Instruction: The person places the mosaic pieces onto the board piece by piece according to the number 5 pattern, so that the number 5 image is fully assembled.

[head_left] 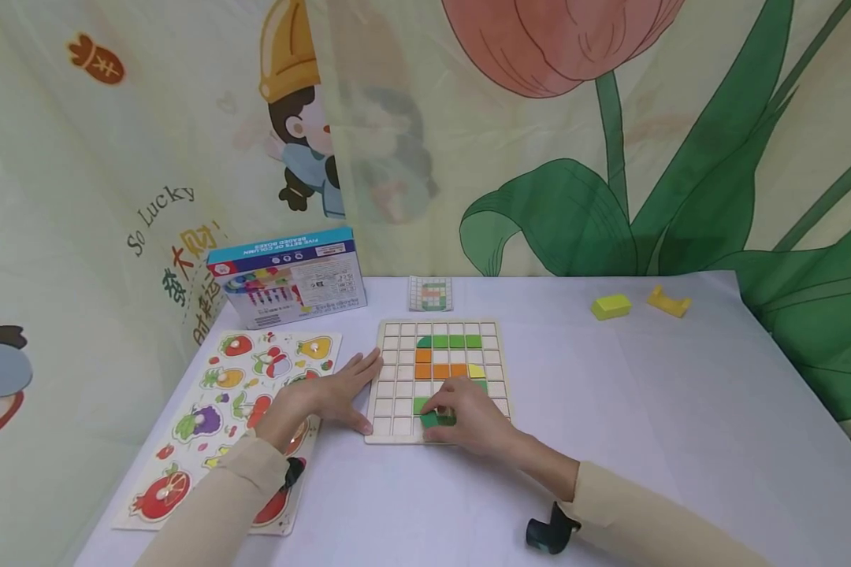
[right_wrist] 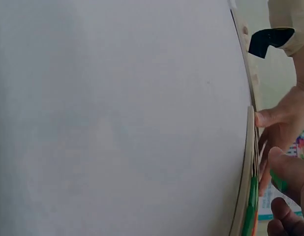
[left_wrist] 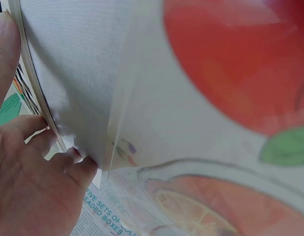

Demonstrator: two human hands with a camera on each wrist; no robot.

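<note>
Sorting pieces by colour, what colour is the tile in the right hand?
Green tile, pinched by the right hand; head view shows it best.

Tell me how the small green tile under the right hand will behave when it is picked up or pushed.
The green tile, pinched by the right hand at the grid board, looks flat and square-edged, so it probably slides rather than rolls. It seems rigid and light. Being thin, it may be fiddly to lift off the board.

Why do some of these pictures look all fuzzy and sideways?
Head view: sharp, evenly lit, soft shadows under the right hand on the grid board. Left wrist view: left hand blurred, too close, curtain print smeared. Right wrist view: tipped sideways, mostly plain white tablecloth, fingers out of focus.
</note>
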